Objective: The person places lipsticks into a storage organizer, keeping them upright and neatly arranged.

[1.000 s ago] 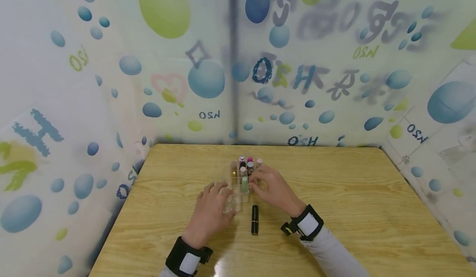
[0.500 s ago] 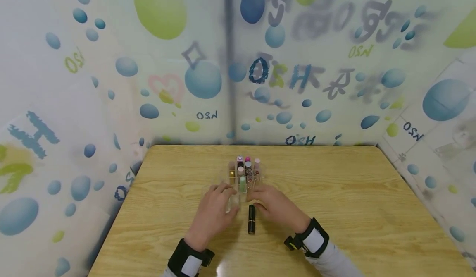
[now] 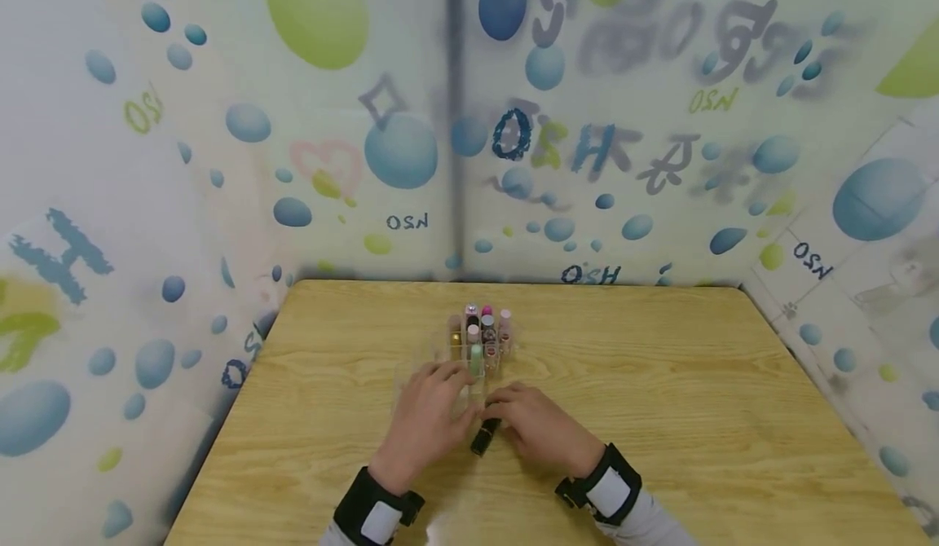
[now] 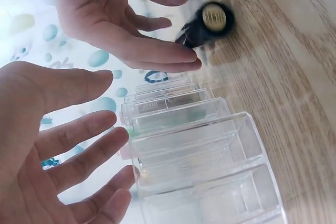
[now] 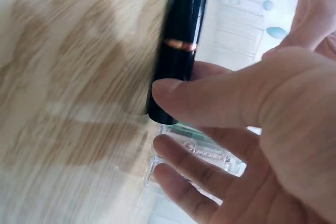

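Observation:
My right hand [image 3: 546, 428] pinches a black lipstick tube [image 5: 181, 30] with a gold band between thumb and forefinger. In the head view the lipstick lies aslant, its upper end under the fingers. My left hand [image 3: 425, 411] rests at the near left side of a clear plastic organizer [image 4: 247, 140], fingers spread and relaxed. The left wrist view shows bare front compartments close to those fingertips. Small bottles stand in the farther compartments, among them a pale green bottle [image 3: 477, 357] and a gold one [image 3: 456, 341]. Part of the organizer is hidden by the left hand.
Several pink-capped and dark bottles [image 3: 488, 330] fill the organizer's far end. A wood-grain table [image 3: 660, 383] extends to both sides. Behind it stands a wall [image 3: 330, 244] with printed blue and green bubbles.
My right hand has come back from the bottles toward me and taken hold of the lipstick, which has tilted from its earlier straight position. The left hand has stayed by the organizer.

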